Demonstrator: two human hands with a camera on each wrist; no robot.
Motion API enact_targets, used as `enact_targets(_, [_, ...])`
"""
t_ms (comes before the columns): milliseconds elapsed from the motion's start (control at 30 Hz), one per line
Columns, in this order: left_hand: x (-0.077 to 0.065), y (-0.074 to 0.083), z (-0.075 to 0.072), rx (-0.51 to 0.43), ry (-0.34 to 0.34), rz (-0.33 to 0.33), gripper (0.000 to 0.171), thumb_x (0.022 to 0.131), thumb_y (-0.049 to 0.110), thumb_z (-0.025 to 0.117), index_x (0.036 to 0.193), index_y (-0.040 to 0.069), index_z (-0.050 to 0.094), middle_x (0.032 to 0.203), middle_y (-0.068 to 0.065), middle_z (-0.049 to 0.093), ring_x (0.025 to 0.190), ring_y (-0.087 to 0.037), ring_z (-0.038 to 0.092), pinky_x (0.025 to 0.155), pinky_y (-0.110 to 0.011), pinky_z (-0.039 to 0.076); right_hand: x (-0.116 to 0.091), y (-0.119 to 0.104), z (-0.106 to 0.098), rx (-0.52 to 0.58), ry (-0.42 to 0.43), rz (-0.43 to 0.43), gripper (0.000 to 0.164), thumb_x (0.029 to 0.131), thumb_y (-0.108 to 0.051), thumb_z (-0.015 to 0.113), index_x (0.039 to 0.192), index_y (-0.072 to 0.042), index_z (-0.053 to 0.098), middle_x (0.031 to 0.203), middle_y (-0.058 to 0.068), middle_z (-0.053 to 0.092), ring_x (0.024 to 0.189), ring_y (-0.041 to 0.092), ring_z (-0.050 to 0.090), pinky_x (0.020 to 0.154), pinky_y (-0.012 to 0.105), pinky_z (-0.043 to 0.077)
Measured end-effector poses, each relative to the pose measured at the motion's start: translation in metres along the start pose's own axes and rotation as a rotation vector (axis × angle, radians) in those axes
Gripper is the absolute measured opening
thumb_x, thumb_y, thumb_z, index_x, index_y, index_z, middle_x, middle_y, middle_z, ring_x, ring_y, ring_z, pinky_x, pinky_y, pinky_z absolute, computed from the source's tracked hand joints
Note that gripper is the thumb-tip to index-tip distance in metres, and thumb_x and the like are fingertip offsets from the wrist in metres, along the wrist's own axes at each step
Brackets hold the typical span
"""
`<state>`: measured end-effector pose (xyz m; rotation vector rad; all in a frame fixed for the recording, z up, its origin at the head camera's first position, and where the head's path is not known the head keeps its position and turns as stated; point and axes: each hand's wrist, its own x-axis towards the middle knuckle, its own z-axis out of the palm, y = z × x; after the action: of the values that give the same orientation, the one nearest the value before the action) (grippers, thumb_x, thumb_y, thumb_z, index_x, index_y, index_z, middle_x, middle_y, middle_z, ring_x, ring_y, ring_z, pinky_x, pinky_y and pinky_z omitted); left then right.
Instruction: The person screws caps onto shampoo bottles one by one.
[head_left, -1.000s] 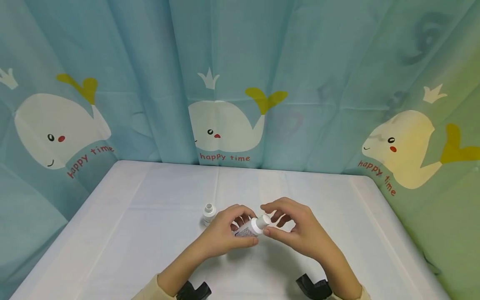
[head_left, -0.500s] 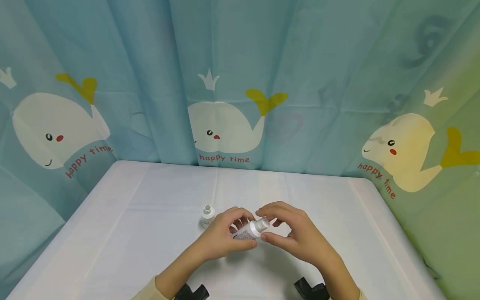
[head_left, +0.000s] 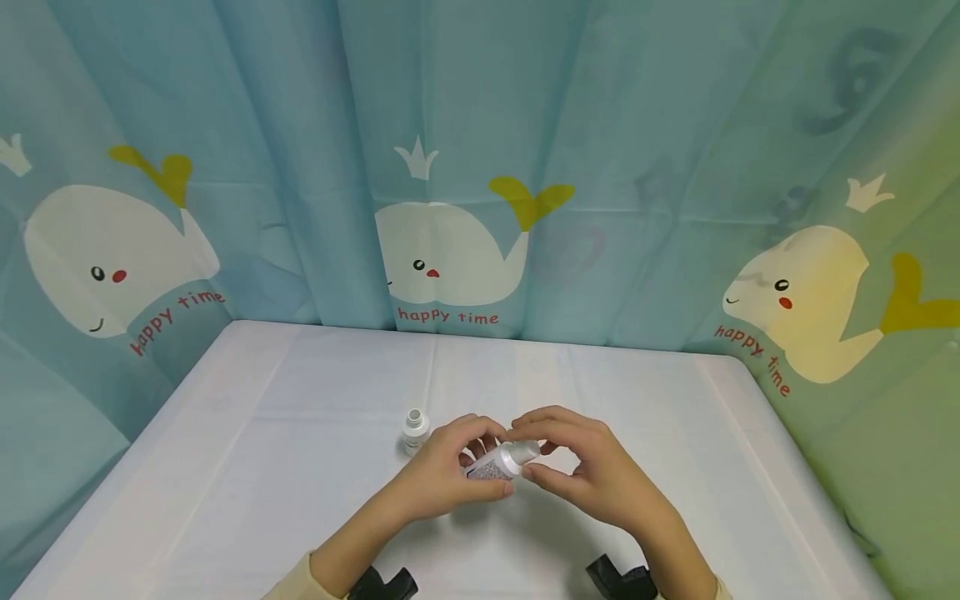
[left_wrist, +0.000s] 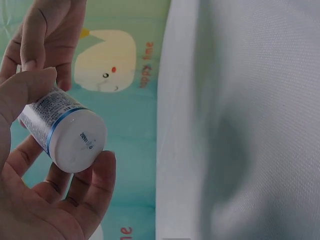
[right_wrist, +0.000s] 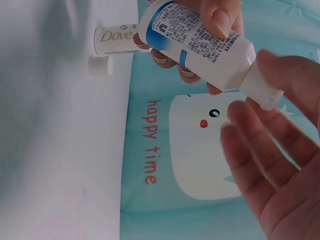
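My left hand [head_left: 442, 471] holds a small white bottle [head_left: 491, 464] aslant above the table, its cap end toward the right. Dense print and a blue band mark its side in the right wrist view, and its white base [left_wrist: 79, 141] faces the left wrist camera. My right hand [head_left: 581, 458] is at the white cap [right_wrist: 260, 87], with the thumb on one side and a fingertip against the other. Behind the left hand, an uncapped white bottle [head_left: 416, 429] stands upright on the table; "Dove" is readable on it in the right wrist view.
A loose white cap [right_wrist: 101, 66] lies beside the Dove bottle. The white-covered table [head_left: 315, 383] meets a blue-green curtain [head_left: 637, 150] printed with whales at its back and sides. Black wrist mounts [head_left: 622, 577] sit near the front edge.
The right hand has shifted slightly left, bringing its fingers closer round the cap. The held bottle has dipped a little at its cap end. The left hand has hardly moved.
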<state>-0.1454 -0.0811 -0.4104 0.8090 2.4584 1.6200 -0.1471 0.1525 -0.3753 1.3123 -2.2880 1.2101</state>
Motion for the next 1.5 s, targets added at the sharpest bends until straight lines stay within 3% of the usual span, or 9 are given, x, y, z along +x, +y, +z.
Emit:
enact_targets(200, [0.0,0.0,0.0,0.008,-0.002,0.01,0.039,0.076,0.03,0.086,0.108,0.032,0.064,0.092,0.009,0.06,0.085,-0.012,0.058,0.072,-0.028,0.052,0.001,0.001,0.001,0.03,-0.006,-0.042,0.032,0.087,-0.001,0.074,0.113,-0.018,0.068,0.109,-0.007,0.069,0.097,0.008,0.064,0.077,0.028,0.055])
enact_targets(500, [0.0,0.0,0.004,0.011,0.049,0.019,0.039,0.075,0.03,0.087,0.106,0.032,0.064,0.09,0.011,0.058,0.085,-0.009,0.057,0.07,-0.028,0.053,-0.002,0.002,0.006,-0.06,0.016,0.093,0.021,0.09,-0.019,0.075,0.108,-0.025,0.067,0.102,-0.014,0.066,0.083,0.002,0.058,0.07,0.022,0.052])
enact_targets(600, [0.0,0.001,0.004,0.022,0.057,0.019,0.039,0.074,0.029,0.087,0.106,0.032,0.064,0.09,0.012,0.058,0.085,-0.009,0.057,0.071,-0.028,0.053,-0.001,0.002,0.005,-0.055,0.041,0.103,0.025,0.087,-0.021,0.079,0.109,-0.023,0.068,0.104,-0.012,0.067,0.086,0.004,0.061,0.072,0.025,0.054])
enact_targets(767, [0.001,0.0,0.003,0.036,0.063,0.023,0.04,0.074,0.028,0.087,0.106,0.032,0.064,0.09,0.011,0.059,0.085,-0.009,0.057,0.072,-0.027,0.053,0.0,0.002,0.001,0.011,0.037,0.003,0.037,0.084,-0.007,0.079,0.119,-0.016,0.067,0.116,-0.004,0.067,0.104,0.012,0.064,0.077,0.03,0.056])
enact_targets(1000, [0.0,-0.002,0.002,0.045,0.046,0.023,0.039,0.076,0.032,0.086,0.108,0.031,0.065,0.091,0.009,0.059,0.083,-0.01,0.057,0.073,-0.028,0.052,0.001,0.004,0.002,0.039,0.001,-0.065,0.032,0.087,0.002,0.073,0.112,-0.016,0.067,0.11,-0.004,0.067,0.1,0.011,0.063,0.077,0.028,0.055])
enact_targets(1400, [0.001,-0.002,0.006,0.042,0.093,0.021,0.037,0.077,0.027,0.086,0.108,0.03,0.067,0.088,0.008,0.057,0.08,-0.01,0.058,0.068,-0.029,0.052,-0.002,0.004,0.009,-0.128,0.043,0.07,0.025,0.087,-0.013,0.075,0.109,-0.022,0.067,0.105,-0.012,0.064,0.087,0.003,0.058,0.075,0.022,0.049])
enact_targets(1500, [0.0,-0.002,0.008,0.059,0.119,0.021,0.037,0.077,0.026,0.085,0.109,0.03,0.067,0.088,0.01,0.056,0.079,-0.008,0.058,0.067,-0.028,0.053,-0.001,0.004,0.01,-0.122,0.038,0.118,0.024,0.088,-0.016,0.074,0.11,-0.022,0.066,0.106,-0.012,0.064,0.091,0.003,0.06,0.076,0.022,0.051])
